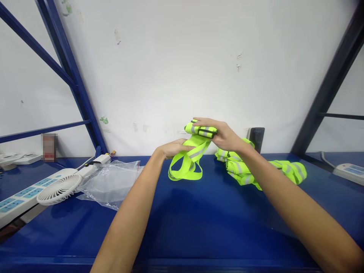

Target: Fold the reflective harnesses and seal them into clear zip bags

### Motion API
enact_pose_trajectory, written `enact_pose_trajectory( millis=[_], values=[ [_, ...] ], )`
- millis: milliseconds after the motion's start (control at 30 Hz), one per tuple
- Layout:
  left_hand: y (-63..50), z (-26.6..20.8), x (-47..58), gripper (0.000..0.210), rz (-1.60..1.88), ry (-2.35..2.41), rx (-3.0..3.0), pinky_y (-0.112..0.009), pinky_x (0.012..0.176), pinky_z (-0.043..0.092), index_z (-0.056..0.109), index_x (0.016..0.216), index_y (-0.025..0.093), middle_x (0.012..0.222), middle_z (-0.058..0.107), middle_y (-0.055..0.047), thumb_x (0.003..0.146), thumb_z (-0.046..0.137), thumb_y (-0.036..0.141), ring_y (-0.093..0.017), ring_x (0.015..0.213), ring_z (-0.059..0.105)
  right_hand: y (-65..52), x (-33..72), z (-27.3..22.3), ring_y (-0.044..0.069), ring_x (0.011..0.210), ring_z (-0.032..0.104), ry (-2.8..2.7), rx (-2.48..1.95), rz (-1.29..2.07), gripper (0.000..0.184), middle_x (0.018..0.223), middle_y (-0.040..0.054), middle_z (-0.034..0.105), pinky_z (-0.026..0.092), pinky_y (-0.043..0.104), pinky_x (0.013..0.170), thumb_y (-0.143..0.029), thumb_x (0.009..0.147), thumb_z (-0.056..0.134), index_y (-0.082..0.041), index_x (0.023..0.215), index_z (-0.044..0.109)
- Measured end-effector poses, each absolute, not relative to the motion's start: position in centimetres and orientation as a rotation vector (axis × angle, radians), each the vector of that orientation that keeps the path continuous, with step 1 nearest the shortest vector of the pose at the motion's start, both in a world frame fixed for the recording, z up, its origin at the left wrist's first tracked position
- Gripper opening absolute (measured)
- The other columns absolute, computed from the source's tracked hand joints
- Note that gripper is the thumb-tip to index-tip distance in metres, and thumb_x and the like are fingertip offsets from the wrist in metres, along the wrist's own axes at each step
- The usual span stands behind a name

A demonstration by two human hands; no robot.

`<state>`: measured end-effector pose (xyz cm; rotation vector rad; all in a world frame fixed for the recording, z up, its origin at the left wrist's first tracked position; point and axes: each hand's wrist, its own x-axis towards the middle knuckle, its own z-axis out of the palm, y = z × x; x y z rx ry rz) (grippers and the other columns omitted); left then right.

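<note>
Above the blue table, both hands hold a neon yellow reflective strap (pixel 196 153) with grey stripes. My right hand (pixel 220 132) grips its bundled upper end, where black buckle-like pieces show. Lower down and to the left, my left hand (pixel 174 148) pinches the strap, and loose loops hang beneath it. Part of the left fingers is hidden behind the strap. A pile of similar neon yellow reflective straps (pixel 241 170) lies on the table to the right, partly covered by my right forearm.
Clear plastic bags (pixel 113 184) lie left on the blue table (pixel 199 227). Beside them are a white fan (pixel 59 189) and a long power strip (pixel 31 193). A black device (pixel 256 138) stands behind the pile. Blue frame posts (pixel 71 76) rise against the wall; another white power strip (pixel 351 172) sits far right.
</note>
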<state>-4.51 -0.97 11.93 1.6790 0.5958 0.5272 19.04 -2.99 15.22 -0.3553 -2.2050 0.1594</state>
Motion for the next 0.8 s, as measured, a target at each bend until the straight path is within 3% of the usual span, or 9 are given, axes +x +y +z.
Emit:
enact_pose_trajectory(
  millis=[167, 300, 433, 500, 600, 700, 800],
  values=[
    [-0.2, 11.6, -5.9, 0.040, 0.629, 0.624, 1.757, -0.027, 0.070, 0.050, 0.069, 0.096, 0.013, 0.088, 0.072, -0.005, 0.069, 0.084, 0.037, -0.017, 0.075, 0.067, -3.0, 18.7, 15.0, 0.024, 0.142, 0.046, -2.265, -0.426, 0.065, 0.081, 0.146, 0.0001, 0.056, 0.042, 0.047, 0.114, 0.004, 0.061, 0.041, -0.029, 0.130, 0.065],
    [-0.1, 11.5, -6.5, 0.036, 0.733, 0.704, 1.708, -0.023, 0.061, 0.044, 0.068, 0.093, 0.014, 0.076, 0.065, 0.000, 0.066, 0.082, 0.032, -0.011, 0.064, 0.059, -2.3, 18.4, 14.2, 0.026, 0.140, 0.048, -2.289, -0.488, -0.075, 0.084, 0.152, 0.0019, 0.050, 0.044, 0.049, 0.110, 0.005, 0.058, 0.039, -0.029, 0.131, 0.065],
    [-0.3, 11.6, -6.2, 0.046, 0.829, 0.750, 1.616, -0.025, 0.065, 0.047, 0.065, 0.112, 0.019, 0.089, 0.068, -0.003, 0.073, 0.076, 0.040, -0.015, 0.073, 0.062, -1.6, 18.0, 13.4, 0.027, 0.139, 0.049, -2.276, -0.532, -0.113, 0.087, 0.153, 0.0014, 0.048, 0.045, 0.051, 0.109, 0.005, 0.058, 0.039, -0.030, 0.134, 0.063],
    [-0.5, 11.7, -5.8, 0.054, 0.823, 0.755, 1.642, -0.028, 0.070, 0.049, 0.062, 0.120, 0.020, 0.099, 0.070, -0.006, 0.075, 0.075, 0.045, -0.018, 0.080, 0.064, -1.4, 17.9, 13.2, 0.027, 0.139, 0.049, -2.266, -0.569, -0.119, 0.086, 0.152, 0.0015, 0.049, 0.046, 0.050, 0.109, 0.005, 0.059, 0.039, -0.030, 0.134, 0.063],
    [-0.7, 11.7, -5.4, 0.063, 0.795, 0.782, 1.772, -0.029, 0.074, 0.049, 0.061, 0.124, 0.020, 0.108, 0.069, -0.008, 0.069, 0.083, 0.041, -0.019, 0.086, 0.064, -1.3, 17.7, 13.0, 0.027, 0.138, 0.050, -2.263, -0.607, -0.134, 0.084, 0.150, 0.0040, 0.052, 0.045, 0.049, 0.109, 0.006, 0.059, 0.039, -0.028, 0.132, 0.064],
    [-0.6, 11.7, -5.2, 0.062, 0.809, 0.813, 1.836, -0.027, 0.071, 0.049, 0.061, 0.124, 0.019, 0.108, 0.069, -0.008, 0.070, 0.083, 0.039, -0.018, 0.086, 0.064, -1.3, 17.7, 13.1, 0.027, 0.138, 0.051, -2.223, -0.602, -0.070, 0.078, 0.146, 0.0051, 0.056, 0.042, 0.049, 0.112, 0.004, 0.061, 0.041, -0.026, 0.129, 0.066],
    [-0.3, 11.4, -5.3, 0.059, 0.788, 0.788, 1.832, -0.027, 0.071, 0.049, 0.063, 0.122, 0.017, 0.101, 0.071, -0.007, 0.071, 0.082, 0.039, -0.017, 0.081, 0.064, -1.4, 17.8, 13.6, 0.027, 0.134, 0.053, -2.062, -0.575, 0.083, 0.063, 0.141, 0.0049, 0.061, 0.042, 0.048, 0.112, -0.003, 0.072, 0.049, -0.025, 0.128, 0.066]
  ],
)
